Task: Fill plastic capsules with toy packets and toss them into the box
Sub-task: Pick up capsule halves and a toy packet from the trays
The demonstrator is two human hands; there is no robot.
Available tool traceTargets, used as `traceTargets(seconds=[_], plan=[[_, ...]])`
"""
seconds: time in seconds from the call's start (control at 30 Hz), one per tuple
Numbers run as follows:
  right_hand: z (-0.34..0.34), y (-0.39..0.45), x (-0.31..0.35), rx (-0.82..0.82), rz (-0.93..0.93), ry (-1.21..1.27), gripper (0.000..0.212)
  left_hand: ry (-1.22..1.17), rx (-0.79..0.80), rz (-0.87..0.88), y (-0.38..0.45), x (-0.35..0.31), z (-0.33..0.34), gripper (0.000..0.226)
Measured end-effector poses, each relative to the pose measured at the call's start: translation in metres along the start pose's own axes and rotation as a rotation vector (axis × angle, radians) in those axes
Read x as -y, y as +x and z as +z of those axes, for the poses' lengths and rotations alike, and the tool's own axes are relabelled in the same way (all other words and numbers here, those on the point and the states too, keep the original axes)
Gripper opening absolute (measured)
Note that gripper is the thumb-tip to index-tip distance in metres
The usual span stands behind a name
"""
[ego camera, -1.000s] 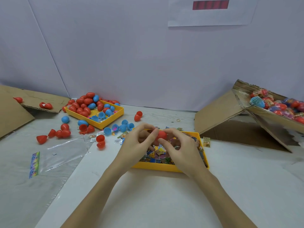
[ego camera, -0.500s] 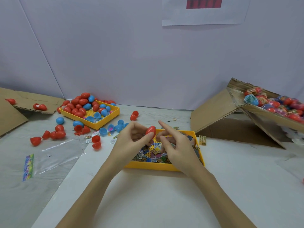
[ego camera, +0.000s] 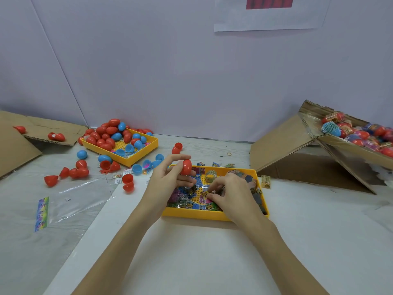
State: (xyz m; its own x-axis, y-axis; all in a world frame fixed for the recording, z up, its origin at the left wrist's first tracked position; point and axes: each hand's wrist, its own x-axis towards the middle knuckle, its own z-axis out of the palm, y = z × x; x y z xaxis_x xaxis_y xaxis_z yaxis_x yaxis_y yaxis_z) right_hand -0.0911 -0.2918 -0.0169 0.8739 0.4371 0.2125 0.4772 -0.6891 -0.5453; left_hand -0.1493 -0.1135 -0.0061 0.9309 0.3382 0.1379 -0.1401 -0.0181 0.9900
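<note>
— Head camera first: what is the biggest thing on the white table (ego camera: 212,262)?

— On the far right a cardboard box (ego camera: 282,143) stands tilted, with its flap down on the table, and filled capsules (ego camera: 359,133) lie inside it. On the far left lies a flat cardboard sheet (ego camera: 12,143). A clear plastic bag (ego camera: 70,199) is spread on the left side.

— And the trays?

— A yellow tray (ego camera: 127,160) at the back left holds red and blue capsule halves. More halves are scattered around it. A second yellow tray (ego camera: 200,215) sits in the middle, full of toy packets (ego camera: 187,202).

— What do the hands do?

— The left hand (ego camera: 168,182) is above the left end of the near tray, and it pinches a red capsule (ego camera: 185,167) between thumb and fingers. The right hand (ego camera: 231,194) is down in the tray, fingers curled into the packets. If it really grips one, I cannot tell.
</note>
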Motion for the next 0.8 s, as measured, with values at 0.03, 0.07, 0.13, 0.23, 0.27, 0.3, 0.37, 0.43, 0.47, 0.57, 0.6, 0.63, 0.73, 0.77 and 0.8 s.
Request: traceTargets(seconds=[0.03,0.07,0.13,0.23,0.27,0.3,0.37,0.43,0.47,0.57,0.6,0.63,0.73,0.77,0.8], plan=[[0.0,-0.001,0.0,-0.003,0.0,0.005,0.012,0.005,0.005,-0.012,0.0,0.001,0.0,0.029],[0.0,-0.001,0.0,-0.01,-0.003,0.012,0.01,0.008,0.009,-0.028,0.001,0.002,0.0,0.033],[0.001,-0.003,0.0,-0.045,-0.025,0.033,0.011,-0.016,0.015,-0.071,0.003,0.002,0.0,0.038],[0.003,-0.006,-0.001,-0.131,-0.064,0.141,0.01,0.005,0.006,-0.092,0.004,0.003,-0.001,0.019],[0.003,-0.007,-0.002,-0.159,-0.083,0.174,0.01,-0.006,0.002,-0.102,0.004,0.003,0.0,0.012],[0.003,-0.007,-0.002,-0.185,-0.105,0.201,0.01,-0.007,0.002,-0.114,0.003,0.002,0.0,0.011],[0.003,-0.009,-0.001,-0.225,-0.147,0.25,0.009,0.123,-0.002,-0.097,0.002,0.002,0.001,0.032],[0.003,-0.011,0.001,-0.238,-0.18,0.295,0.009,0.33,0.02,-0.044,-0.001,0.001,0.005,0.041],[0.003,-0.011,0.001,-0.235,-0.19,0.307,0.01,0.408,0.045,-0.015,-0.003,0.0,0.007,0.045],[0.002,-0.013,0.002,-0.249,-0.218,0.317,0.013,0.531,0.065,0.041,-0.007,-0.002,0.01,0.042],[0.001,-0.013,0.002,-0.261,-0.228,0.322,0.014,0.546,0.056,0.052,-0.007,-0.002,0.009,0.035],[0.0,-0.013,0.002,-0.271,-0.236,0.326,0.015,0.553,0.045,0.06,-0.007,-0.002,0.009,0.028],[-0.002,-0.013,0.002,-0.269,-0.242,0.355,0.016,0.546,0.036,0.055,-0.007,-0.004,0.008,0.026],[-0.003,-0.013,0.002,-0.266,-0.241,0.374,0.016,0.545,0.053,0.049,-0.007,-0.005,0.007,0.028],[-0.004,-0.013,0.001,-0.262,-0.241,0.398,0.015,0.546,0.076,0.046,-0.008,-0.006,0.007,0.029]])
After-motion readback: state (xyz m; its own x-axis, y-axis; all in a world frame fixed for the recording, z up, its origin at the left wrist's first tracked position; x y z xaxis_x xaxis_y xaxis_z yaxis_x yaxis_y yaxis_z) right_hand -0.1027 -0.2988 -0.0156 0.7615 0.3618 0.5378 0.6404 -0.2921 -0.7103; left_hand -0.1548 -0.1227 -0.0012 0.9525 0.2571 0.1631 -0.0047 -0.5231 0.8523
